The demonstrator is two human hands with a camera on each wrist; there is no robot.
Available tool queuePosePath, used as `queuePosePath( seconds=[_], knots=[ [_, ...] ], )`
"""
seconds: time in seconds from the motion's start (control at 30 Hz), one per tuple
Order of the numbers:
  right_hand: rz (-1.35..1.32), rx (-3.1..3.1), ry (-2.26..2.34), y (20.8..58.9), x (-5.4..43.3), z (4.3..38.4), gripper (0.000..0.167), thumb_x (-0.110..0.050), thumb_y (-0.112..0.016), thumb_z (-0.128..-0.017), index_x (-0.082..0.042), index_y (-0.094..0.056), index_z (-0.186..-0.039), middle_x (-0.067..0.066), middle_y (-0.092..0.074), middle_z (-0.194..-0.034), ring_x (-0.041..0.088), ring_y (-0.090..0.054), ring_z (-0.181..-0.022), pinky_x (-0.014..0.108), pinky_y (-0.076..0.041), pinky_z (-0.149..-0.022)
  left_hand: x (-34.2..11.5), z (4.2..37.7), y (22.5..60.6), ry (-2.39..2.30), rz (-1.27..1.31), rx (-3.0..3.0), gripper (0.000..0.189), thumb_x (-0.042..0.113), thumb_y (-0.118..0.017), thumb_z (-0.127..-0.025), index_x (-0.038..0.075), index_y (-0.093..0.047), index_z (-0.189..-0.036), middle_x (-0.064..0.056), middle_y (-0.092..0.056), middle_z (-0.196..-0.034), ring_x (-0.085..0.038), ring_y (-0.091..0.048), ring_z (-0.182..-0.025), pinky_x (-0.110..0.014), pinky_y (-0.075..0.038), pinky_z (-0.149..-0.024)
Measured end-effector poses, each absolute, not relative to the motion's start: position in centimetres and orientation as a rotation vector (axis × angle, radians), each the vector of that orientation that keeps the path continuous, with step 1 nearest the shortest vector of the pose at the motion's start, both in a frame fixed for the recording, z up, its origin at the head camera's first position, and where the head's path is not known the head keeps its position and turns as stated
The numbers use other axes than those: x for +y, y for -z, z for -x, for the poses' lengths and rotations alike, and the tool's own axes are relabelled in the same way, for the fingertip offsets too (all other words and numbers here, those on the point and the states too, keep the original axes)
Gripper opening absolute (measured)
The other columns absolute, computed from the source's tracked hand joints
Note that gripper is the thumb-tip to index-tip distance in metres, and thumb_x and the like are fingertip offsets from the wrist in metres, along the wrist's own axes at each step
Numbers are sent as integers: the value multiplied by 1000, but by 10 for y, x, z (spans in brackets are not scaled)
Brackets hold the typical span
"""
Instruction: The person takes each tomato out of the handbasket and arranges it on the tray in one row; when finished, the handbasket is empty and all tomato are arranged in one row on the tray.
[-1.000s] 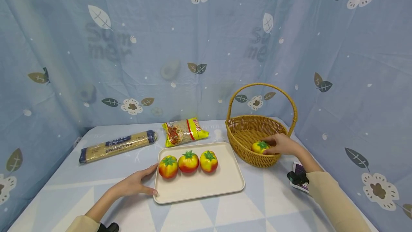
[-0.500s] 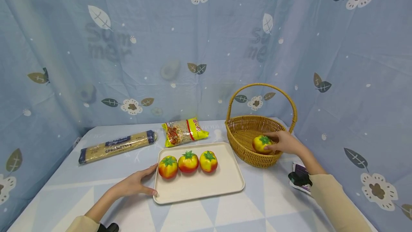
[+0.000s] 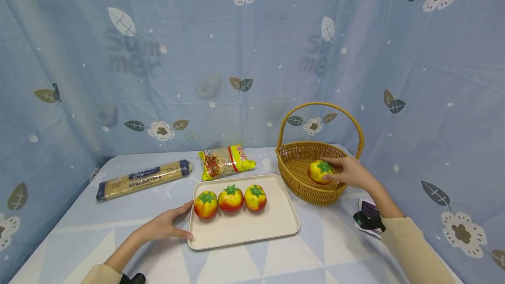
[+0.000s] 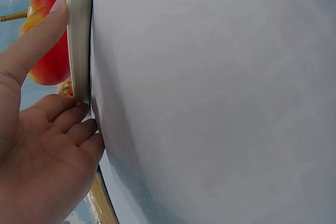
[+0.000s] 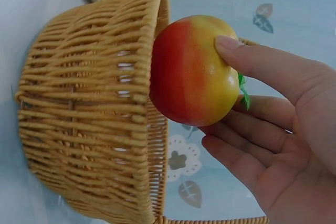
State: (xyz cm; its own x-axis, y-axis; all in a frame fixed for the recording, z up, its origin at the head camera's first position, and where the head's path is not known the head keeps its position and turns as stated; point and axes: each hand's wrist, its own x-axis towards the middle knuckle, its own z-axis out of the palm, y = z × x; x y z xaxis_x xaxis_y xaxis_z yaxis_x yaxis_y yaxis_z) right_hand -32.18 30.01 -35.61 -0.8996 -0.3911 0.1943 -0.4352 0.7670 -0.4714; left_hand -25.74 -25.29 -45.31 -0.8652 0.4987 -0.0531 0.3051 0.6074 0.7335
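Note:
In the head view my right hand (image 3: 347, 172) holds a yellow-red toy tomato (image 3: 318, 172) just inside the wicker basket's mouth. The right wrist view shows thumb and fingers gripping this tomato (image 5: 194, 72) by its leafy end, at the level of the basket (image 5: 89, 103) rim. My left hand (image 3: 161, 225) lies spread along the left side of a cream tray (image 3: 244, 231), its thumb and fingertips touching the edge. Three similar tomatoes (image 3: 231, 198) sit in a row on the tray. From the left wrist, the thumb rests at the tray rim (image 4: 81, 35), other fingers loosely bent against it.
A spaghetti pack (image 3: 144, 179) lies at the back left, and a yellow-ended food bag (image 3: 226, 161) behind the tray. The basket handle (image 3: 321, 103) arches high over its opening. Right of the basket, a purple-white packet (image 3: 368, 214) lies partly hidden. Patterned curtains (image 3: 252, 56) surround the table.
My right hand has raised the tomato from low in the basket toward its rim, so more of the tomato shows. The left hand and the tray have stayed put.

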Motion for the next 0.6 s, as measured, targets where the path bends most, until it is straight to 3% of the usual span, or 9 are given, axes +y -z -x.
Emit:
queuePosePath(
  seconds=[0.23,0.43,0.6],
  knots=[
    [-696,-2813,-772,355,293,315,63,-36,-76,-83,-3,-58,-133,22,-63,-121,16,-56,-76,28,-46,-63,-253,258,453,-1108,-659,2582,102,30,-83,-75,-6,-23,-149,-33,-23,-150,-53,-20,-136,-66,-17,-108],
    [-726,-2775,-829,356,285,310,61,-33,-77,-82,-5,-58,-133,20,-65,-119,18,-59,-81,30,-51,-66,-253,259,454,-1101,-670,2590,102,32,-82,-76,-7,-23,-149,-34,-22,-150,-54,-19,-136,-66,-17,-109],
    [-768,-2716,-821,357,274,306,60,-32,-78,-82,-4,-60,-132,18,-66,-118,27,-65,-97,41,-56,-79,-254,260,455,-1108,-665,2583,103,32,-82,-75,-7,-23,-149,-33,-22,-150,-53,-19,-136,-65,-16,-109]
  ],
)
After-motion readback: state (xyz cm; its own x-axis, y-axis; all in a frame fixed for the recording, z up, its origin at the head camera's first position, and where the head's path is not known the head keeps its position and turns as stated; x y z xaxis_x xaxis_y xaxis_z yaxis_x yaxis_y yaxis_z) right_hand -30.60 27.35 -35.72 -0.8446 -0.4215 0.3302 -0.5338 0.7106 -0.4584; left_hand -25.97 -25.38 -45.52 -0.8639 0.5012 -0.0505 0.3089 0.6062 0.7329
